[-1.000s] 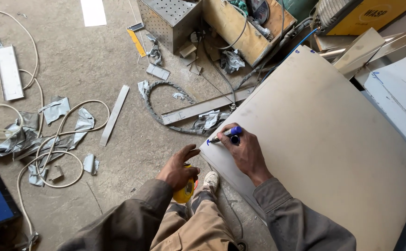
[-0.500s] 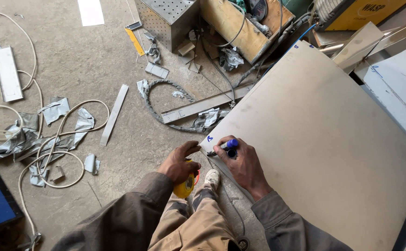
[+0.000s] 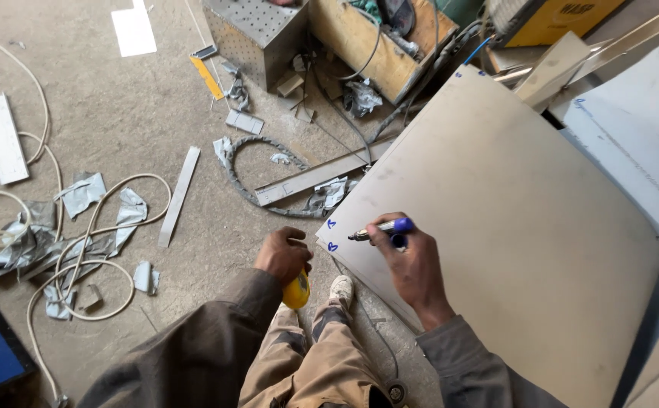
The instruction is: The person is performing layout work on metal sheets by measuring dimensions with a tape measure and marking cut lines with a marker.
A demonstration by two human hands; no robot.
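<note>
Blue marker (image 3: pixel 381 227), held nearly level in the right hand (image 3: pixel 412 261), fingers closed around its barrel, dark tip pointing left and lying just above the near corner of the sheet (image 3: pixel 510 227). The sheet, a large pale metal panel, rests tilted on the floor (image 3: pixel 118 113); two small blue marks (image 3: pixel 331 235) sit at its left edge, just left of the marker tip. Left hand (image 3: pixel 284 255), fingers curled tight around a yellow tool (image 3: pixel 296 291), hangs beside the knee, apart from the sheet. A white shoe (image 3: pixel 340 289) stands between the hands, touching the sheet's lower edge. Further out: a metal strip (image 3: pixel 178 195) and a longer channel (image 3: pixel 314 175) lie flat on the floor, near a coiled grey hose (image 3: pixel 242 170). White cable (image 3: pixel 95 227) loops among crumpled foil scraps (image 3: pixel 84 193) at left. A perforated metal box (image 3: pixel 257 30) and a wooden crate (image 3: pixel 375 45) stand at top.
</note>
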